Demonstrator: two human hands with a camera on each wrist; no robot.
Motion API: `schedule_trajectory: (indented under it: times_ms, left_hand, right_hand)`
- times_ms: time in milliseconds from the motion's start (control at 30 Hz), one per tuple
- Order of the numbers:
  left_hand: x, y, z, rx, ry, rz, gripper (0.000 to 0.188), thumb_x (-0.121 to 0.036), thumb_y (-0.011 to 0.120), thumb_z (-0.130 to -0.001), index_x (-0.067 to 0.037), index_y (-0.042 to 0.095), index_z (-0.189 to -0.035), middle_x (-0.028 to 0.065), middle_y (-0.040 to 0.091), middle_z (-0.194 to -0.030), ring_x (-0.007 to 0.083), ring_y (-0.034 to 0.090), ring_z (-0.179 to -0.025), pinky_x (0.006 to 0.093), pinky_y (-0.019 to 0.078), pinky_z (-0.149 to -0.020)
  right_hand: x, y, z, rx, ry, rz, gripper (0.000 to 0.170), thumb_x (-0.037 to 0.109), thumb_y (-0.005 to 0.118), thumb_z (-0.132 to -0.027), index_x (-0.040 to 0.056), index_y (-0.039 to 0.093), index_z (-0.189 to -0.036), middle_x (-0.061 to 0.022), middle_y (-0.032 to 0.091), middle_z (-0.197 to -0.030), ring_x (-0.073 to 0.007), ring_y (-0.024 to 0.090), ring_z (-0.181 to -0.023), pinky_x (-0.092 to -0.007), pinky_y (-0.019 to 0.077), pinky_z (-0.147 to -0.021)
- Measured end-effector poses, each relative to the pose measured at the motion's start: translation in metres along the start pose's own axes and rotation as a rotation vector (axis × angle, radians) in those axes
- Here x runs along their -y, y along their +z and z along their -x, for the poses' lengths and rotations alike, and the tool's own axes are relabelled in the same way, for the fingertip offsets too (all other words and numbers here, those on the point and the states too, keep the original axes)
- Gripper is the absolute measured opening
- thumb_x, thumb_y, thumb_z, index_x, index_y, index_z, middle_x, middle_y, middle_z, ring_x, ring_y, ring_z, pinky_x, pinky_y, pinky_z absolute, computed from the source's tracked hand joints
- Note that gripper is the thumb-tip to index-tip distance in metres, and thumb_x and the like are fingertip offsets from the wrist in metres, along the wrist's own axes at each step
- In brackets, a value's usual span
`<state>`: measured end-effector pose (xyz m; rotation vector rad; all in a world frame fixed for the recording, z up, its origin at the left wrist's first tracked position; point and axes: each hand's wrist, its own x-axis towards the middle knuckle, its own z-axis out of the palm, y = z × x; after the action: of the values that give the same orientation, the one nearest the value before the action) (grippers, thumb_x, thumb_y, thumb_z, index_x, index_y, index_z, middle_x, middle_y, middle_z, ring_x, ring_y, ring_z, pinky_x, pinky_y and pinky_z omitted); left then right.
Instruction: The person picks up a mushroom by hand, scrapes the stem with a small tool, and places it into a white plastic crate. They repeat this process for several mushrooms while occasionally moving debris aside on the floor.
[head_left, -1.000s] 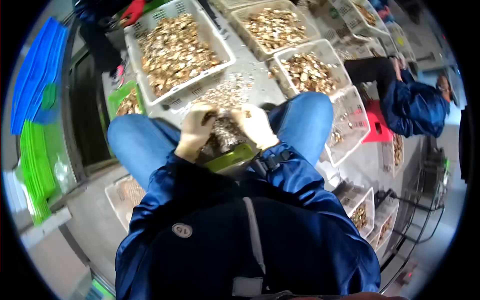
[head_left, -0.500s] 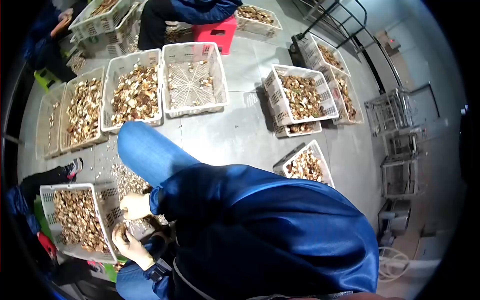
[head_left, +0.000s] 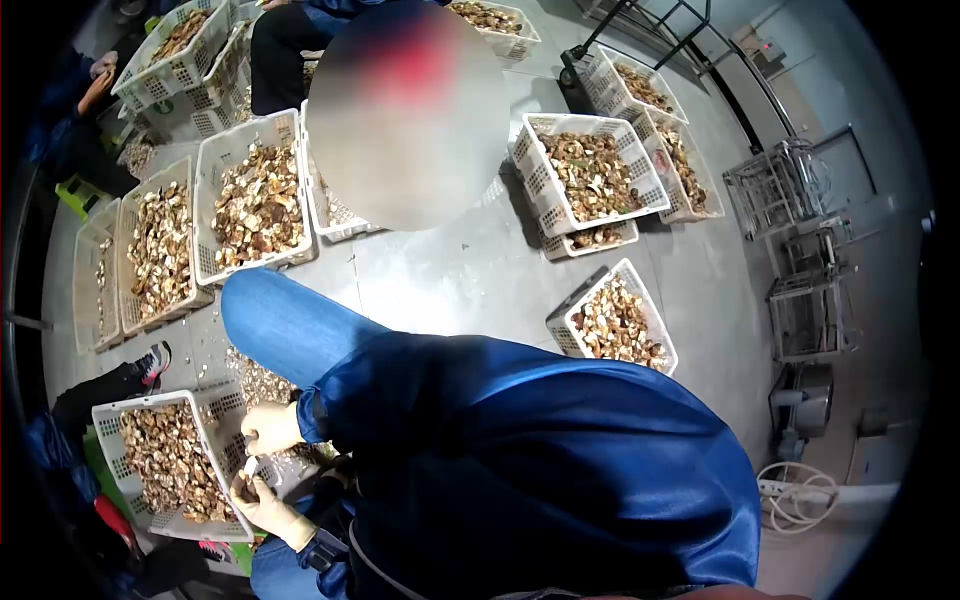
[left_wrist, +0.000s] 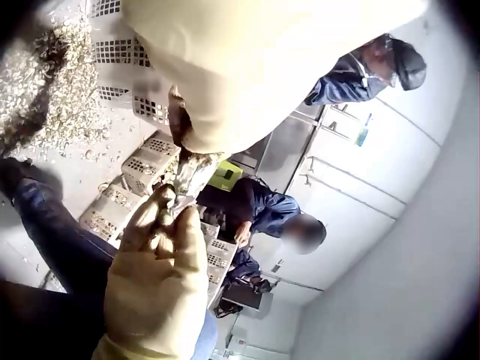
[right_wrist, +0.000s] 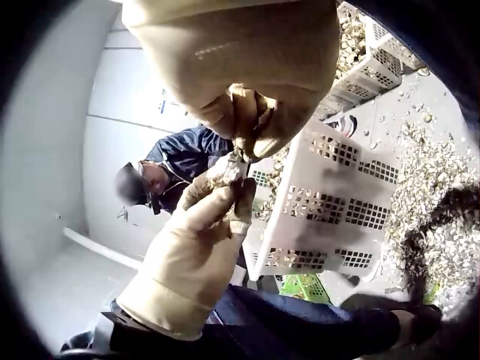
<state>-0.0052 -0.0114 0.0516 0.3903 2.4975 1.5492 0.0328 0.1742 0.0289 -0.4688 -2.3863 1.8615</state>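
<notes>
Both hands wear cream gloves and meet in front of the body, at the lower left of the head view. My left hand [head_left: 268,512] pinches a brown-and-white mushroom [head_left: 250,467], its pale end pointing toward the right hand. In the right wrist view the mushroom [right_wrist: 227,171] shows between the left thumb and fingers. My right hand [head_left: 270,430] is curled just above it. In the left wrist view the right hand [left_wrist: 154,292] has bent fingers around a small thin pale thing, mostly hidden by the glove, right at the mushroom.
A white crate [head_left: 205,400] full of mushrooms stands beside the hands. Pale scraps [right_wrist: 427,195] lie heaped on the floor. More crates [head_left: 240,262] line up beyond the knee, with others at the right. Nearby people [right_wrist: 180,165] wear blue jackets. A blurred patch covers part of the head view.
The head view has swung to the right, shifting the hands to its lower left. Half a second ago the left hand's mushroom showed brown; now its white end shows.
</notes>
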Motion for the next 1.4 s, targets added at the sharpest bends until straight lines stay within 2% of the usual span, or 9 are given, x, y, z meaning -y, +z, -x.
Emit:
schedule_trajectory:
  times_ms: [433, 500, 600, 767, 800, 867, 933, 1000, 1400]
  left_hand:
    - [0.027, 0.000, -0.006, 0.091, -0.185, 0.399, 0.035, -0.003, 0.055, -0.098, 0.004, 0.049, -0.132, 0.0148, 0.055, -0.131, 0.0218, 0.055, -0.118, 0.0332, 0.0433, -0.104]
    - [0.035, -0.002, -0.008, 0.154, -0.119, 0.244, 0.035, -0.003, 0.054, -0.098, 0.003, 0.051, -0.131, 0.0160, 0.054, -0.132, 0.0240, 0.054, -0.120, 0.0346, 0.0432, -0.105]
    - [0.042, -0.026, -0.001, 0.274, 0.503, -0.658, 0.033, -0.001, 0.054, -0.095, 0.003, 0.056, -0.128, 0.0229, 0.047, -0.139, 0.0369, 0.049, -0.126, 0.0394, 0.0410, -0.107]
    - [0.016, -0.005, 0.010, 0.165, 0.218, -0.357, 0.031, -0.008, 0.065, -0.089, 0.004, 0.062, -0.117, 0.0270, 0.056, -0.128, 0.0380, 0.058, -0.113, 0.0409, 0.0476, -0.097]
    - [-0.015, -0.004, 0.012, 0.108, 0.299, -0.502, 0.028, -0.007, 0.066, -0.089, 0.004, 0.063, -0.114, 0.0243, 0.057, -0.125, 0.0349, 0.060, -0.110, 0.0375, 0.0487, -0.095]
    - [0.027, 0.005, 0.008, 0.053, 0.117, 0.048, 0.023, -0.005, 0.066, -0.091, 0.006, 0.064, -0.111, 0.0212, 0.059, -0.120, 0.0315, 0.062, -0.106, 0.0339, 0.0499, -0.092]
    - [0.008, -0.005, 0.012, 0.096, 0.183, -0.110, 0.029, -0.002, 0.060, -0.094, 0.006, 0.056, -0.122, 0.0181, 0.058, -0.126, 0.0252, 0.060, -0.113, 0.0296, 0.0496, -0.096]
    - [0.017, 0.005, 0.003, -0.018, -0.383, 1.233, 0.034, 0.001, 0.056, -0.096, 0.007, 0.051, -0.129, 0.0187, 0.056, -0.127, 0.0255, 0.061, -0.110, 0.0322, 0.0503, -0.098]
    - [0.002, 0.017, 0.000, 0.006, -0.302, 0.633, 0.036, 0.003, 0.064, -0.085, 0.002, 0.057, -0.120, 0.0079, 0.065, -0.111, 0.0148, 0.061, -0.100, 0.0273, 0.0501, -0.090]
  right_hand:
    - [0.002, 0.005, 0.005, -0.057, -0.154, 0.021, 0.022, 0.022, 0.069, -0.075, 0.0017, 0.062, -0.068, -0.0167, 0.060, -0.063, -0.0344, 0.061, -0.062, -0.0436, 0.0470, -0.059]
    - [0.002, 0.005, 0.002, -0.006, -0.140, 0.067, 0.023, 0.024, 0.069, -0.077, 0.0023, 0.063, -0.070, -0.0174, 0.062, -0.065, -0.0327, 0.062, -0.063, -0.0431, 0.0478, -0.061]
    - [0.002, 0.004, -0.003, 0.003, -0.065, -0.019, 0.026, 0.026, 0.067, -0.079, 0.0018, 0.063, -0.071, -0.0190, 0.062, -0.068, -0.0317, 0.062, -0.063, -0.0422, 0.0493, -0.063]
    - [0.001, -0.028, -0.003, 0.041, -0.083, -0.280, 0.016, 0.019, 0.070, -0.085, 0.0047, 0.070, -0.093, -0.0101, 0.069, -0.079, -0.0224, 0.063, -0.063, -0.0346, 0.0523, -0.061]
    - [-0.037, -0.014, -0.020, 0.010, -0.620, 0.129, 0.019, 0.024, 0.071, -0.086, 0.0053, 0.071, -0.091, -0.0112, 0.068, -0.077, -0.0210, 0.063, -0.064, -0.0365, 0.0527, -0.061]
    - [-0.021, -0.027, -0.007, -0.026, -0.410, 0.487, 0.019, 0.022, 0.070, -0.088, 0.0036, 0.069, -0.090, -0.0101, 0.068, -0.077, -0.0192, 0.063, -0.071, -0.0365, 0.0511, -0.063]
    - [0.004, -0.029, -0.004, -0.083, -0.389, 0.175, 0.019, 0.023, 0.069, -0.091, 0.0032, 0.069, -0.093, -0.0096, 0.069, -0.081, -0.0172, 0.063, -0.072, -0.0320, 0.0509, -0.066]
    - [0.024, -0.031, -0.002, 0.038, -0.056, 0.059, 0.022, 0.024, 0.069, -0.092, 0.0033, 0.070, -0.099, -0.0087, 0.069, -0.083, -0.0144, 0.062, -0.073, -0.0275, 0.0498, -0.069]
    - [0.019, -0.021, 0.001, 0.204, 0.067, -0.177, 0.021, 0.022, 0.068, -0.095, 0.0031, 0.072, -0.104, -0.0005, 0.069, -0.082, -0.0064, 0.054, -0.070, -0.0248, 0.0445, -0.064]
